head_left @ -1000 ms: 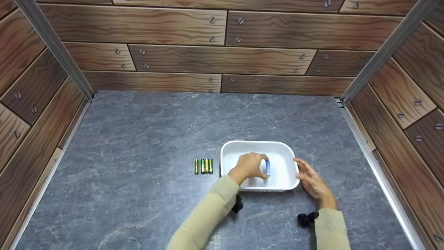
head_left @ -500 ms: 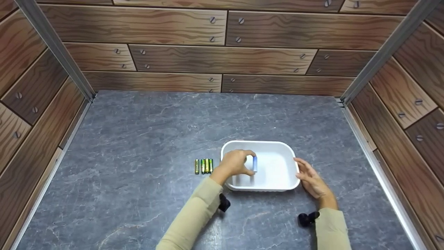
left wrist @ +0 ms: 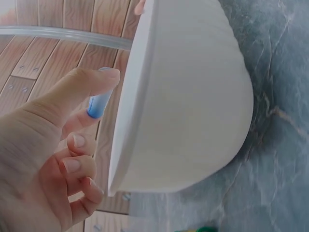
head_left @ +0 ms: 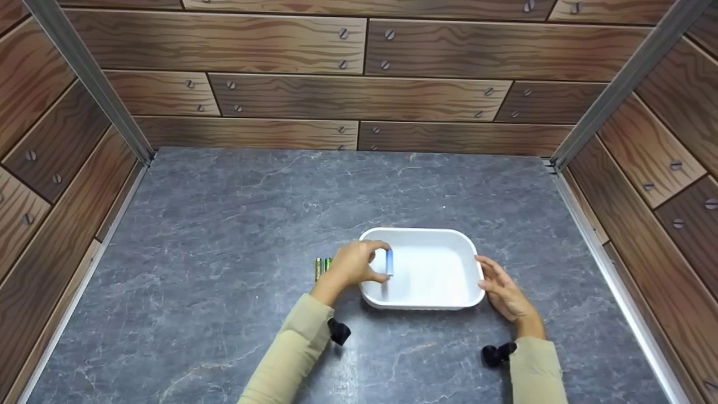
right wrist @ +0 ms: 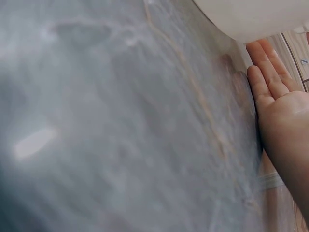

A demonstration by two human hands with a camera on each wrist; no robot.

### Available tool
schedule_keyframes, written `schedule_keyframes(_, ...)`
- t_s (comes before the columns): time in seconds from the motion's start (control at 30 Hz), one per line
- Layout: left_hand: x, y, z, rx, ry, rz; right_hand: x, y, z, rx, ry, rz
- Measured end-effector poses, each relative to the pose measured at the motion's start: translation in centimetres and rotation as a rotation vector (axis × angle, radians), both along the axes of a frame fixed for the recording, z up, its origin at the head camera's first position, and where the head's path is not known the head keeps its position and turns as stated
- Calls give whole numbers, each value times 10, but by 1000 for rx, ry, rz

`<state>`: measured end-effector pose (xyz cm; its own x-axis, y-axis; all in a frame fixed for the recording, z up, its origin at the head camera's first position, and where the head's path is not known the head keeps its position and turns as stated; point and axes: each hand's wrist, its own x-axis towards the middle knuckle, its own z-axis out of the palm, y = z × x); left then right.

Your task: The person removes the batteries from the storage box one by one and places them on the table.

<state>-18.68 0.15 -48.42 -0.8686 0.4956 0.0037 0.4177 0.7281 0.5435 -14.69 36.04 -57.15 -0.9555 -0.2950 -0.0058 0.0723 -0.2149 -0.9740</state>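
My left hand [head_left: 350, 265] pinches a blue and white battery [head_left: 389, 262] end to end between thumb and index finger, over the left part of a white plastic tub [head_left: 426, 306]. In the left wrist view the battery [left wrist: 99, 102] stands out beside the tub's rim, the other fingers [left wrist: 79, 164] loosely bent. My right hand [head_left: 505, 292] rests with extended fingers against the tub's right end. From the right wrist, its fingers [right wrist: 268, 72] reach to the tub's outer wall [right wrist: 251, 19]. Green and gold batteries [head_left: 318, 269] lie left of the tub, partly hidden behind my left hand.
The tub stands on a grey marbled tabletop [head_left: 224, 235]. Wood-patterned panels [head_left: 280, 95] close off the back and both sides, with metal posts [head_left: 634, 78] at the corners. A black wrist camera [head_left: 338, 331] sticks out below the left sleeve.
My left hand has moved left with the blue battery, from the middle of the tub to its left end, covering some of the green batteries. The right hand and tub stay put.
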Motion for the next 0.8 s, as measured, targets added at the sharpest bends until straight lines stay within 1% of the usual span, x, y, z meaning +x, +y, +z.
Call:
schedule_keyframes(0.23, 1, -13, 5, -5, -13, 9, 0, -1, 0, 7, -10, -26)
schedule_keyframes(0.4, 1, -22, 5, 25, -20, 8, 0, -2, 0, 4, -15, -29)
schedule_keyframes(0.53, 1, -34, 4, 50, -11, 2, 0, -2, 0, 6, -9, -15)
schedule_keyframes(0.8, 2, -62, -4, 101, -24, 36, 0, -2, 1, 0, 8, 1)
